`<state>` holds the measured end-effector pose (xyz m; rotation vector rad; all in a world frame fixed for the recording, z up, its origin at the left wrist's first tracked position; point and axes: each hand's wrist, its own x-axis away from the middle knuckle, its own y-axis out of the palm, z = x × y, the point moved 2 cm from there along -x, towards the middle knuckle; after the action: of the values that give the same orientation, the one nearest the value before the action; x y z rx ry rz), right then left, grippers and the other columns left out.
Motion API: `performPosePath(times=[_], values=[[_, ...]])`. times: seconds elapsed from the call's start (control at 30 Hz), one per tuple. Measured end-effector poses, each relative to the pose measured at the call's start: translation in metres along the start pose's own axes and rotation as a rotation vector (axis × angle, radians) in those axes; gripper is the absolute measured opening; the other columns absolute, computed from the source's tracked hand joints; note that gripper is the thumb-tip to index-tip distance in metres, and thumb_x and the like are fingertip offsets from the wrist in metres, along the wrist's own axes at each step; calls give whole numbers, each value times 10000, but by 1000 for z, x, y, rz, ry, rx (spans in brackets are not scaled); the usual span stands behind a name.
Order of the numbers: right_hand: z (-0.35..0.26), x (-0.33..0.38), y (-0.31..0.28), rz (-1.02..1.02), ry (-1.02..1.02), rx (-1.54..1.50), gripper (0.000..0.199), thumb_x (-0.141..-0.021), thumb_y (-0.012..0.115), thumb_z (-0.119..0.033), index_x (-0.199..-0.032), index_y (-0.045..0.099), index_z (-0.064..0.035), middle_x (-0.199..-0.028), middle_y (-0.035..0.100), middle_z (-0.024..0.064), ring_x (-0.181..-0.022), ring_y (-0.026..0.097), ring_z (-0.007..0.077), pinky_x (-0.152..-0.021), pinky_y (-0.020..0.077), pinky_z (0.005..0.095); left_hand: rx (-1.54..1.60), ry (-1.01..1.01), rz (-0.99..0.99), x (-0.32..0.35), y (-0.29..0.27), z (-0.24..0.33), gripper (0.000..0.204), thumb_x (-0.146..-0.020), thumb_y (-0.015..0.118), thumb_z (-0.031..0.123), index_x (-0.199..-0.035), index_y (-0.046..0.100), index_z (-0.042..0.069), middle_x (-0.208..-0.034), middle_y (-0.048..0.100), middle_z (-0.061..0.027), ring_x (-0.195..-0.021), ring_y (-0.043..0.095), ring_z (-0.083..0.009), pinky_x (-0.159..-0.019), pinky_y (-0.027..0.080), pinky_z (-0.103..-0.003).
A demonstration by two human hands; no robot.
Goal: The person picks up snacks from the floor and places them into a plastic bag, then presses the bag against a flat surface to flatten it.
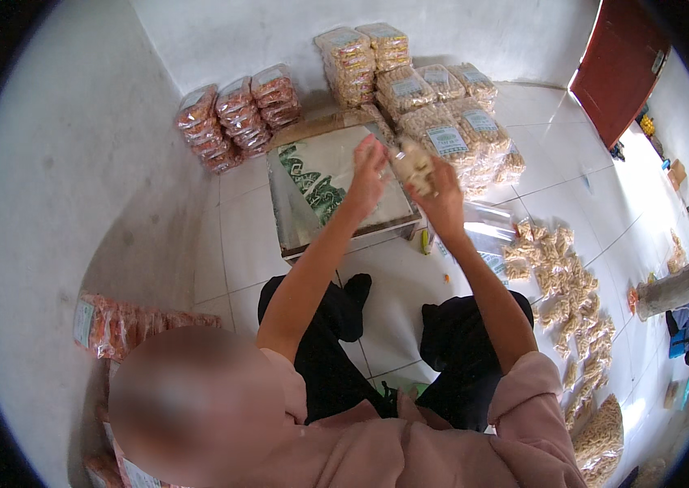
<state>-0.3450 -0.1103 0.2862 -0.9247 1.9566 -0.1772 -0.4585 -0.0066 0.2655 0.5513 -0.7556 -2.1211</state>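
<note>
1. Left hand point(369, 175): raised at upper centre of the frame, fingers closed on the top edge of a small clear plastic bag of pale beige snack sticks point(414, 165).
2. Right hand point(444, 203): just right of the left hand, clamped round the lower part of the same bag, which hangs between the two hands.
3. Flat square metal-framed tray with a green-and-white patterned sheet point(312, 183): on the floor directly beneath the hands, centre of the frame.
4. Stacks of sealed clear packs of beige snacks with pale labels point(442, 114): upper centre-right, against the wall.
5. Stacks of sealed packs of orange-red snacks point(235, 114): upper left of the tray.
6. Small filled bags of beige snacks lying loose on the white tiled floor point(560, 285): right of the frame.
7. Orange snack packs point(117, 321): lower left, beside the wall.
8. Dark red door point(621, 65): upper right corner.
</note>
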Motion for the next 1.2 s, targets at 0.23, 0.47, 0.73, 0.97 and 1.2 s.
performPosePath(times=[0.23, 0.47, 0.73, 0.97, 1.2], values=[[68, 8, 6, 518, 540, 32, 507, -688, 688, -133, -1099, 484, 84, -984, 538, 211, -903, 531, 325, -786, 434, 360, -1705, 390, 187, 18, -122, -40, 476, -659, 705, 392, -946, 494, 77, -1002, 435, -97, -910, 438, -227, -810, 339, -378], [114, 168, 45, 501, 973, -76, 573, -677, 729, -216, -1118, 495, 65, -1001, 536, 165, -900, 542, 264, -791, 436, 349, -2019, 229, 83, 80, -109, -142, 471, -616, 753, 306, -930, 444, 139, -979, 385, -59, -931, 396, -240, -787, 332, -418], [109, 193, 67, 273, 934, 27, 600, -691, 729, -294, -1129, 498, 44, -1054, 540, 149, -952, 541, 241, -821, 424, 318, -1968, 355, 122, 62, -125, -144, 430, -655, 735, 235, -970, 460, 133, -965, 403, -54, -967, 398, -234, -793, 335, -378], [99, 192, 67, 153, 799, 19, 621, -671, 739, -247, -1138, 472, 62, -1003, 526, 180, -941, 522, 305, -821, 413, 362, -1885, 546, 59, 54, -131, -134, 201, -732, 660, 181, -887, 543, 128, -890, 518, -6, -909, 475, -212, -777, 355, -358], [90, 186, 68, 105, 736, 57, 618, -653, 748, -252, -1128, 487, 46, -988, 531, 176, -935, 511, 311, -819, 404, 357, -1720, 630, 127, 53, -131, -125, 87, -711, 663, 132, -750, 593, 100, -765, 577, -6, -761, 540, -197, -671, 406, -333]])
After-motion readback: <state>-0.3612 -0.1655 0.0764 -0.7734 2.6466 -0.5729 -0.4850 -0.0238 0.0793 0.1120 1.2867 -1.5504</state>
